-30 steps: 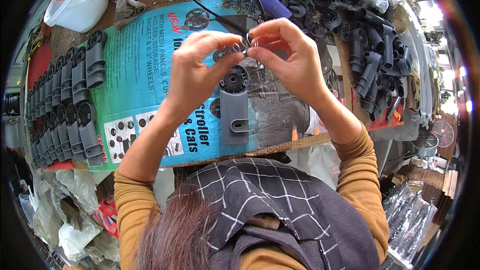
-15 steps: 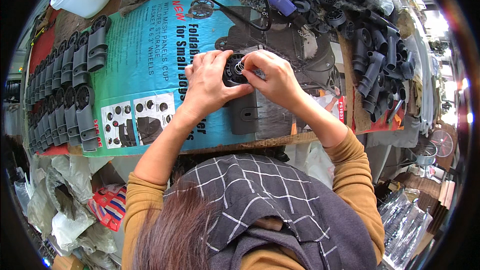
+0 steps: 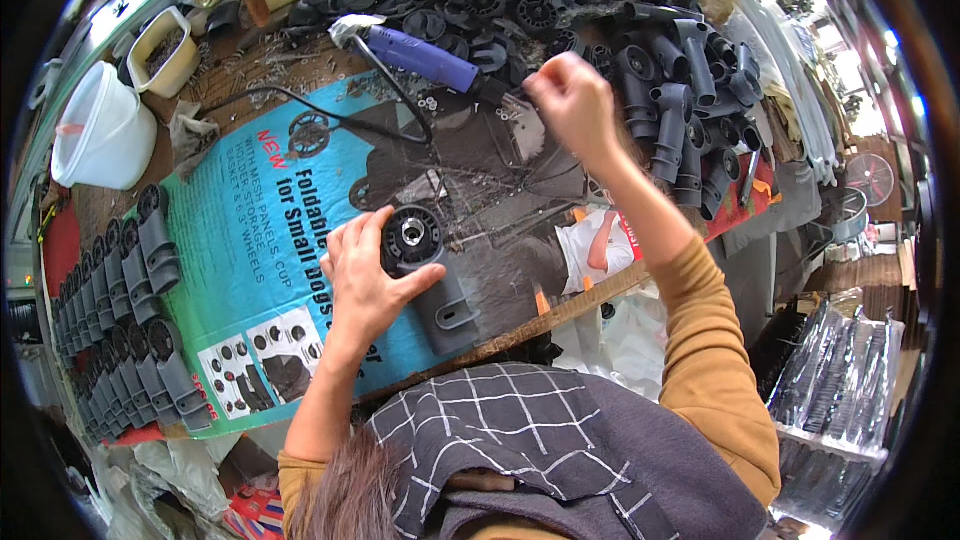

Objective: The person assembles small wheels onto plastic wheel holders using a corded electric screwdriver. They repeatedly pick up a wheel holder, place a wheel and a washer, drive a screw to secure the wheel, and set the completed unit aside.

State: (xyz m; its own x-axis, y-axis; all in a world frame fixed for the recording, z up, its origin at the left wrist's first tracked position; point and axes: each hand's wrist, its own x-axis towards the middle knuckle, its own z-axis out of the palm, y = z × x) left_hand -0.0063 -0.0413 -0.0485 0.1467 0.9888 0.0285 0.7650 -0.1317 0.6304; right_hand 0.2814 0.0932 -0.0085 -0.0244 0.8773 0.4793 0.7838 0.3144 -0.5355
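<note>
- While the left hand (image 3: 365,275) grips the upper end of the grey housing (image 3: 442,302), the right hand (image 3: 578,100) is raised well apart from it, up and to the right.
- Housing location: lying on the printed sheet (image 3: 240,230), ahead of the person, near the front edge of the table (image 3: 556,315).
- Long axis: slanted. The round black hub (image 3: 428,242) forms the upper-left end; the slotted end points down and right, toward the table edge.
- Hub orientation: face up. A silver ring (image 3: 411,233) sits at its centre, uncovered by either hand.
- Left hand (nearer, in contact): fingers curve along the hub's left side, and the thumb reaches across below it. The span between them is moderate and filled by the hub end.
- Right hand (farther): fingers appear curled inward, but the hand is blurred. Whether anything is pinched cannot be told.
- Right-hand surroundings: a purple power tool (image 3: 425,58) to its left; a heap of grey tubular parts (image 3: 672,125) to its right.
- Path between right hand and hub: over the dark portion of the sheet, with the tool's cable (image 3: 399,105) lying to the left of this line.
</note>
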